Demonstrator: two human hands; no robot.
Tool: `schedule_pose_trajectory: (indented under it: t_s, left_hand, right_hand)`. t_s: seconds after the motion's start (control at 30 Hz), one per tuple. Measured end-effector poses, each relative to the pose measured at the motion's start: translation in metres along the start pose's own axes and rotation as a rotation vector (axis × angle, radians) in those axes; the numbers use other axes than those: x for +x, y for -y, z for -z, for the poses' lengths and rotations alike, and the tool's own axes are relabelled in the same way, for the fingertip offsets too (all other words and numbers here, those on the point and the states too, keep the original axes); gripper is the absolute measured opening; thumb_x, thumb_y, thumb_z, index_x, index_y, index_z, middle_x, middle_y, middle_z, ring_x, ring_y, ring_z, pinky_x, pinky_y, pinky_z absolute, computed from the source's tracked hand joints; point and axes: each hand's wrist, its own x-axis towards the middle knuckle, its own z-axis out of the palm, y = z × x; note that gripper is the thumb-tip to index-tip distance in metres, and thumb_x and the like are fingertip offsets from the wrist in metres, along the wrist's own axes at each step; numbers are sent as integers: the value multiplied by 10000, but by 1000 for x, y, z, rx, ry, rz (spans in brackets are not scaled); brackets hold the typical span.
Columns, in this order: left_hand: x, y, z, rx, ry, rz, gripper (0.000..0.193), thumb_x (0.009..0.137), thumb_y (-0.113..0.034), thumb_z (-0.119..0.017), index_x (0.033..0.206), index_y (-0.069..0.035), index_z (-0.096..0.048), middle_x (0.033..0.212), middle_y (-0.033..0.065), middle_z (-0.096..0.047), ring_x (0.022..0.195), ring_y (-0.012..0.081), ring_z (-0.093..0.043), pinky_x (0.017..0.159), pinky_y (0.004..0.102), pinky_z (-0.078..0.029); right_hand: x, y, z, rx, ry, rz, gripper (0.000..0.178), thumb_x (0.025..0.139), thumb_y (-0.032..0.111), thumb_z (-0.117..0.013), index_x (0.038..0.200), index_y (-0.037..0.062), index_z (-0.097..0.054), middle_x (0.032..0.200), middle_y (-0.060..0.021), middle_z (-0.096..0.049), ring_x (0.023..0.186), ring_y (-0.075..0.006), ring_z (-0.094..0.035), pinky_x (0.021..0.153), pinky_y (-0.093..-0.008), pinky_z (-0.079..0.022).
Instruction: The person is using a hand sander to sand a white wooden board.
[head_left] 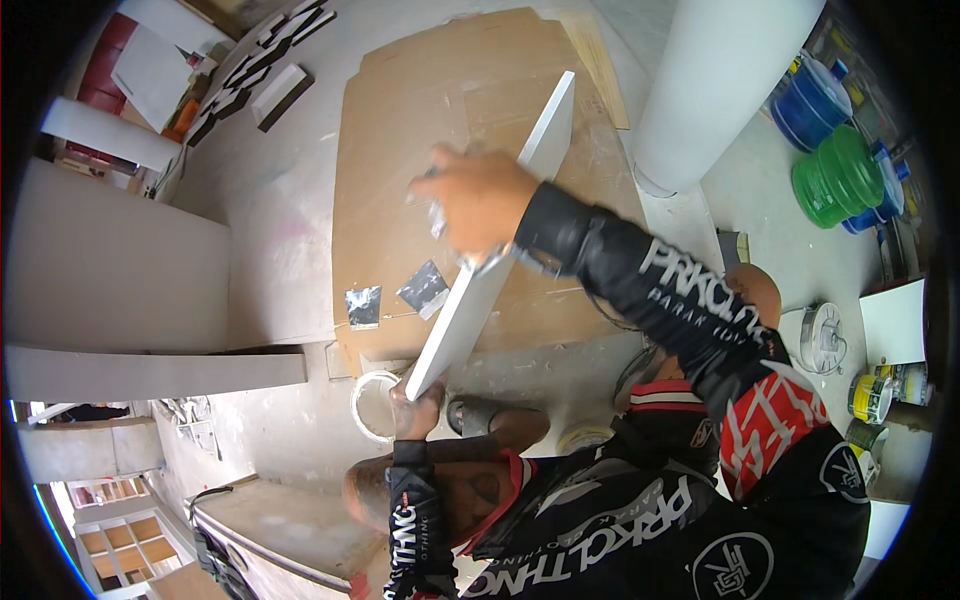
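Observation:
A long white board stands on edge, slanting from near my knees up to the far right over a flat brown cardboard sheet. My left hand is closed round its near end. Above the board's middle is my right hand, blurred by motion, its fingers curled round something pale and greyish that I cannot make out. Whether this hand touches the board does not show clearly. Two small dark squares with white smears, one square and another square, lie on the cardboard left of the board.
A white bucket sits beside my left hand. At the right rise a thick white column, a green water jug and a blue jug. Several dark-edged white pieces lie at the far left. Paint cans stand at the right.

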Motion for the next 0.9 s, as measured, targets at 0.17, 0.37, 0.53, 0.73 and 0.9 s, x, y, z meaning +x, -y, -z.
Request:
schedule_pose_trajectory:
  t_s: [0.17,0.37,0.53,0.73,0.9]
  left_hand:
    - [0,10,-5,19,-15,-5,253,846,-97,-718,1078,2,-729,877,167,-764,790,294,-750,721,401,-568]
    - [0,25,-7,445,-176,-334,207,843,-110,-732,1024,-11,-730,886,182,-756,817,346,-747,708,416,-561]
    - [4,8,0,-50,-39,58,232,834,-111,-738,1023,23,-725,890,227,-747,851,379,-748,744,426,-567]
    - [7,-5,1,-17,-20,97,236,833,-100,-733,1025,36,-719,908,236,-744,863,364,-752,755,420,-568]
    - [7,-2,4,77,0,27,256,831,-105,-727,1049,29,-721,905,238,-741,865,361,-752,752,415,-568]
  right_hand:
    - [-29,85,-33,84,3,229,520,636,251,-837,1129,154,-703,1198,-172,-582,1002,-438,-645,708,-470,-587]
    - [-43,126,-37,82,48,282,411,659,246,-836,1033,112,-733,1197,-201,-590,984,-404,-648,688,-445,-576]
    - [-25,67,-17,54,52,145,505,702,219,-790,1200,194,-713,1208,-145,-596,999,-407,-662,758,-481,-575]
    - [18,-54,25,-33,112,-103,620,731,325,-752,1341,270,-654,1226,-116,-630,1116,-339,-663,904,-460,-558]
    - [55,-149,58,-181,67,-250,722,728,382,-725,1426,246,-607,1413,-175,-581,1308,-355,-564,1079,-420,-481]
